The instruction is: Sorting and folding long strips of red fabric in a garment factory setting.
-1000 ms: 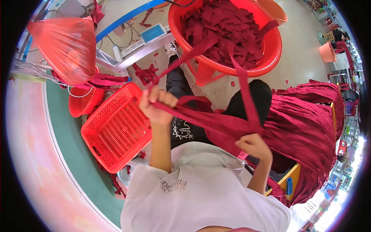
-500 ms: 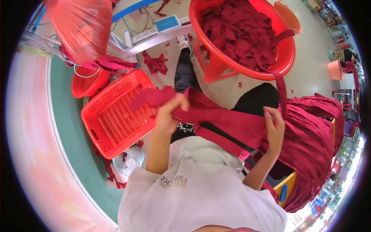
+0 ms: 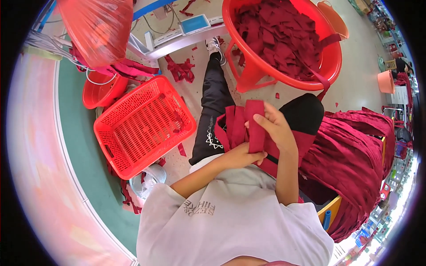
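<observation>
Your right hand (image 3: 278, 127) is pinching a crimson fabric strip (image 3: 255, 135); your left hand (image 3: 242, 156) is clasping its six-o'clock end.

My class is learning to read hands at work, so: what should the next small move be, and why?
Probably the right hand should draw the red strip gently taut: its thumb presses the strip near the top, the left hand holds it lower down, and loose cloth bunches alongside.
</observation>
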### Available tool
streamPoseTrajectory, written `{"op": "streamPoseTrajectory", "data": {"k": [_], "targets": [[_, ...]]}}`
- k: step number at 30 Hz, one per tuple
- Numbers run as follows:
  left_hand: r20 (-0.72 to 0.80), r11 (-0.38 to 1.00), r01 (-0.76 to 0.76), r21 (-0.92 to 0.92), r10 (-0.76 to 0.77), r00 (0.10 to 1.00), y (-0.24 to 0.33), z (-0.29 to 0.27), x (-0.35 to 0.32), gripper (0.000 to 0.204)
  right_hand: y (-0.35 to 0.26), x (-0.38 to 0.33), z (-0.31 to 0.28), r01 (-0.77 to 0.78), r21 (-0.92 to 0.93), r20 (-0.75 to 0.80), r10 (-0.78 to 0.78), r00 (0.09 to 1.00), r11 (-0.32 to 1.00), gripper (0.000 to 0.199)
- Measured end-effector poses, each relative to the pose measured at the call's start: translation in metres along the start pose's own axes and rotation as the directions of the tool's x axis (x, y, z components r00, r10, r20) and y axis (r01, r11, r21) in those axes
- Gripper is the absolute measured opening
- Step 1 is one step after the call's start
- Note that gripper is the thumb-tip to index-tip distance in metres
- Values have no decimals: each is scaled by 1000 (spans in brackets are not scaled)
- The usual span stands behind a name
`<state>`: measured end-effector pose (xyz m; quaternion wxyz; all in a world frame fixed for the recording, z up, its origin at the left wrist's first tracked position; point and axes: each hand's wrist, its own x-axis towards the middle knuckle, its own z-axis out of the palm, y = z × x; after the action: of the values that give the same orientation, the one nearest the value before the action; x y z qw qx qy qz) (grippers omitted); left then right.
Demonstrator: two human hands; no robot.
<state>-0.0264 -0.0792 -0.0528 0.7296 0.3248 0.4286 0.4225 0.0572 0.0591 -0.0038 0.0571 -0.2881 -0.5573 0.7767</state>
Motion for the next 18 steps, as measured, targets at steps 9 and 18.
{"op": "streamPoseTrajectory", "data": {"k": [9, 18], "targets": [[-220, 757, -253, -602, 147, 964, 11, -37, -3, 39, -29, -30, 5, 204, 196, -34, -202, 979, 959, 28], [-293, 706, -275, -653, 99, 951, 35, -42, 2, 33, 8, -33, 23, -90, 33, -76, 93, 993, 995, 18]]}}
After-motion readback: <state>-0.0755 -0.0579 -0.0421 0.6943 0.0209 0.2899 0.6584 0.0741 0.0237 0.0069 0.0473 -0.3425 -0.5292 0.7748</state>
